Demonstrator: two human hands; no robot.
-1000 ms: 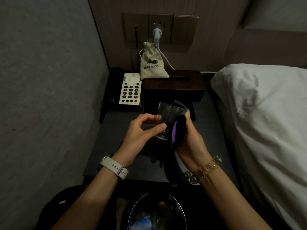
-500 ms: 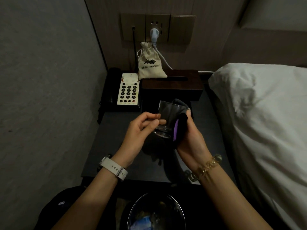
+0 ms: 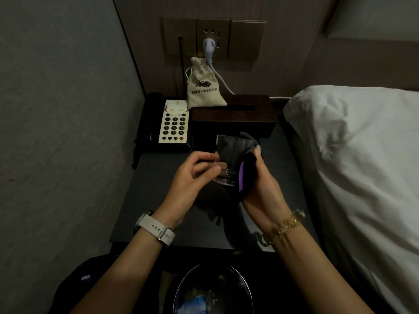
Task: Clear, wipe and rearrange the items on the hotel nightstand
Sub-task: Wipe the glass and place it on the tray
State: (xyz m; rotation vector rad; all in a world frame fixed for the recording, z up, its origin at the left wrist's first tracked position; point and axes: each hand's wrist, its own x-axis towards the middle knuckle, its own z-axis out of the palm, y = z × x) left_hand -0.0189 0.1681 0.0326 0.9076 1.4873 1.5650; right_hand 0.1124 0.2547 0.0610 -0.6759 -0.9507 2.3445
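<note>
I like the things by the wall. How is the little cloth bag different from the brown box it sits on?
The small beige drawstring cloth bag stands upright and looks soft, while the dark brown wooden tissue box lies flat and looks hard. The bag is pale with black printing; the box is dark and plain, with a slot on top. The bag is smaller and narrower than the box. Both sit at the back of the nightstand, touching each other.

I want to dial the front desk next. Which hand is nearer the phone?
Left. The left hand is just in front of the phone, holding the glass; the right hand, gripping the cloth, is farther toward the bed.
</note>
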